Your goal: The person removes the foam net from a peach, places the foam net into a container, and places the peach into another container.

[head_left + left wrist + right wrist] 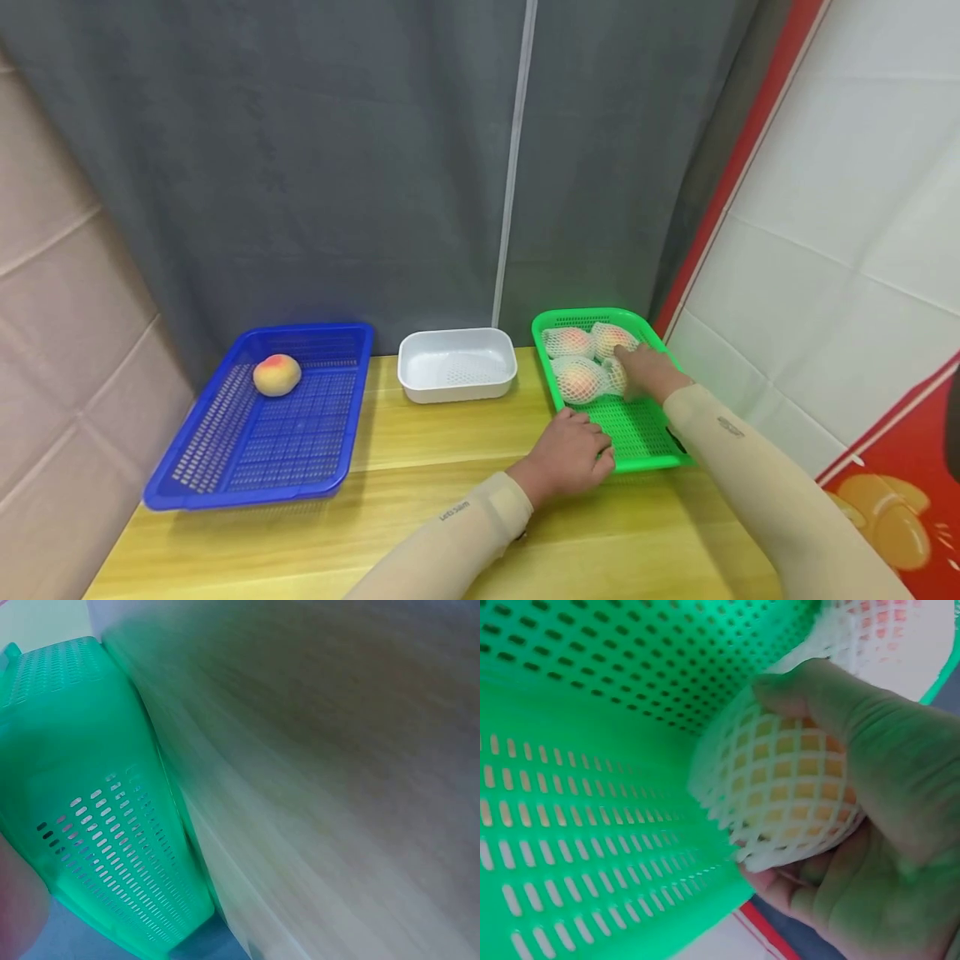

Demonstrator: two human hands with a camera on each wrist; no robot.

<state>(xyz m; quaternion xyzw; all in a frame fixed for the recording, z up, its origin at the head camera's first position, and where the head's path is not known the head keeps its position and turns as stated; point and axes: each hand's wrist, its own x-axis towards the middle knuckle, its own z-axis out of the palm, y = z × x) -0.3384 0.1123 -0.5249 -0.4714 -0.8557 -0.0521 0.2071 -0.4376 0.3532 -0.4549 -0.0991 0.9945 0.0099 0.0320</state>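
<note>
A peach in a white foam net (795, 787) is gripped by my right hand (647, 372), the thumb over its top and the fingers curled beneath in the right wrist view. It is inside the green basket (637, 433), among other netted peaches (579, 380) at the basket's far end. My left hand (568, 457) holds the near left rim of that basket with curled fingers. From the left wrist, the basket's slotted side wall (112, 825) shows, with only a bit of a finger (19, 900) at the edge.
On the left of the wooden table (420, 517) stands a blue basket (358, 392) with a bare peach (277, 375) in it. Between the baskets sits a white tray (457, 392). A grey curtain (337, 167) hangs behind; a white wall panel (825, 208) borders the right.
</note>
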